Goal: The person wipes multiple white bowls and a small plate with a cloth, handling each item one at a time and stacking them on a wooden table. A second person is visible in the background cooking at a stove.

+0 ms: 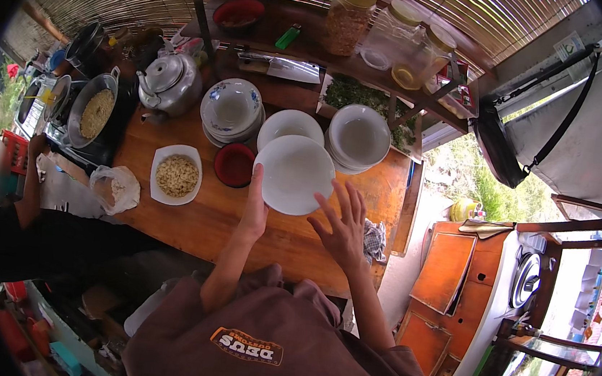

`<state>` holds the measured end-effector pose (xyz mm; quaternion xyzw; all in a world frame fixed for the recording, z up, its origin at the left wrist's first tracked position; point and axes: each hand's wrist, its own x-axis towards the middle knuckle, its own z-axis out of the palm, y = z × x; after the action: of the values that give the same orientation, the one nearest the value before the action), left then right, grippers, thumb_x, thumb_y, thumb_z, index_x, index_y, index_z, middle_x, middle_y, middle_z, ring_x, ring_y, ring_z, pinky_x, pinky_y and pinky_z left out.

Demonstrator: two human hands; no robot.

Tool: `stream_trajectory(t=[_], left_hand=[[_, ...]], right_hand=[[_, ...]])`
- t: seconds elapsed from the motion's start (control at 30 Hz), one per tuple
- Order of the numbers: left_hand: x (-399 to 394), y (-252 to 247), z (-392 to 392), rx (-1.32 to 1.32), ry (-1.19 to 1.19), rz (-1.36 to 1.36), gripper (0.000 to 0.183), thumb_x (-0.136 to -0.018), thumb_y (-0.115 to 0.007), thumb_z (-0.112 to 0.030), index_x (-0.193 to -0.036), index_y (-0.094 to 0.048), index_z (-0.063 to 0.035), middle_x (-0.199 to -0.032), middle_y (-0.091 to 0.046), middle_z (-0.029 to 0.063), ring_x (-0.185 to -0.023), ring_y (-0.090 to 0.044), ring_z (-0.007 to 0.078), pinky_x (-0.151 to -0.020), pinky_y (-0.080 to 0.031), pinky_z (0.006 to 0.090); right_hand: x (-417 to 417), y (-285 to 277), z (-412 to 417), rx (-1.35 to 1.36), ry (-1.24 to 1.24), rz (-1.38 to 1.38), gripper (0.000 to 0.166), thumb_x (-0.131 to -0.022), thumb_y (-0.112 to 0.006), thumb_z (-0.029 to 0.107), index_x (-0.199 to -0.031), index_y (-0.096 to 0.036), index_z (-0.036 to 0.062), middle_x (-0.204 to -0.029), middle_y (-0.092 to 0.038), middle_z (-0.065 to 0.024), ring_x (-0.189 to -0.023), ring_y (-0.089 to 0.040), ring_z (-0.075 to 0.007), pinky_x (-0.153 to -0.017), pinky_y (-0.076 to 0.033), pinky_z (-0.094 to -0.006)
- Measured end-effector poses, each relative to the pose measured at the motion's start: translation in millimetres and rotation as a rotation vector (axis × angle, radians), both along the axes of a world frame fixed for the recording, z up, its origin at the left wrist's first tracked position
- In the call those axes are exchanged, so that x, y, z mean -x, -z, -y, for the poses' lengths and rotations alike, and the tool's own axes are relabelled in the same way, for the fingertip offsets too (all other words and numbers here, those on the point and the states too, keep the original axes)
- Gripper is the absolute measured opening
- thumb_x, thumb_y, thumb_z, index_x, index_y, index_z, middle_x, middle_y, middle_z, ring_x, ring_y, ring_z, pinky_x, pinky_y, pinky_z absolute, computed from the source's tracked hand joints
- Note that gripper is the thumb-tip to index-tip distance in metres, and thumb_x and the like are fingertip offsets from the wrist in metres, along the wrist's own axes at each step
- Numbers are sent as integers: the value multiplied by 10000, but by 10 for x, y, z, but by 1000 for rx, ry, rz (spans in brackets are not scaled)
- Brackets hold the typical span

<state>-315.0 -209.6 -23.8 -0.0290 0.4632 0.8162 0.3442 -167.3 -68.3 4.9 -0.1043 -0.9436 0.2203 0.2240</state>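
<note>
My left hand (257, 205) holds a white bowl (298, 176) by its left rim, above the wooden table. Close to the bowl's right rim, my right hand (339, 219) has its fingers spread; whether a fingertip touches the rim I cannot tell. Just behind lies another white bowl (292, 124), partly covered by the held one. Stacked bowls (231, 106) with a blue floral pattern stand to its left, and a stack of plain white bowls (360, 135) to its right. A small red bowl (234, 165) and a white square bowl (154, 174) with pale, chunky food are left of my hands.
A metal kettle (172, 86), a wok (109, 115) of pale food and a plastic bag (127, 187) are at left, beside another person in black (57, 240). Behind are a cleaver (294, 70), chopped greens (354, 91) and a shelf with jars (348, 21). A checked cloth (375, 240) lies at the right edge.
</note>
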Motion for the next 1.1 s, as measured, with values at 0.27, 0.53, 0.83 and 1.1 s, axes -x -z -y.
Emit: stream_trajectory(t=[0.27, 0.53, 0.83, 1.1], left_hand=[[359, -122, 148, 134, 30, -518, 563, -1063, -465, -363, -1496, -337, -27, -1412, -486, 119, -1295, -468, 211, -1078, -364, 328], [459, 53, 516, 551, 47, -895, 324, -1001, -586, -211, -1265, -581, -23, -1240, -600, 136, -1190, -540, 271, -1011, -433, 376], [237, 253, 401, 568, 56, -1183, 267, -976, -591, -192, -1189, -607, -31, -1247, -585, 156, -1194, -522, 341, -1026, -411, 419], [-104, 196, 433, 517, 230, -1161, 287, -991, -578, -206, -1207, -620, -23, -1237, -612, 158, -1179, -560, 312, -1005, -435, 396]], right_hand=[[717, 110, -64, -162, -81, -52, 256, -765, -677, -4, -953, -705, 167, -1001, -690, 54, -1093, -610, -165, -1186, -179, -559], [1001, 318, -45, -169, -1, -2, 232, -812, -661, 13, -988, -714, 154, -1039, -688, 54, -1116, -577, -190, -1201, -105, -568], [973, 468, 100, -149, -36, 35, 334, -835, -655, 69, -1150, -677, 176, -1228, -634, -7, -1240, -524, -244, -1188, -93, -610], [276, 632, -126, -45, 105, 78, 537, -869, -717, 193, -1380, -554, 206, -1538, -383, -102, -1433, -337, -311, -1180, -129, -614]])
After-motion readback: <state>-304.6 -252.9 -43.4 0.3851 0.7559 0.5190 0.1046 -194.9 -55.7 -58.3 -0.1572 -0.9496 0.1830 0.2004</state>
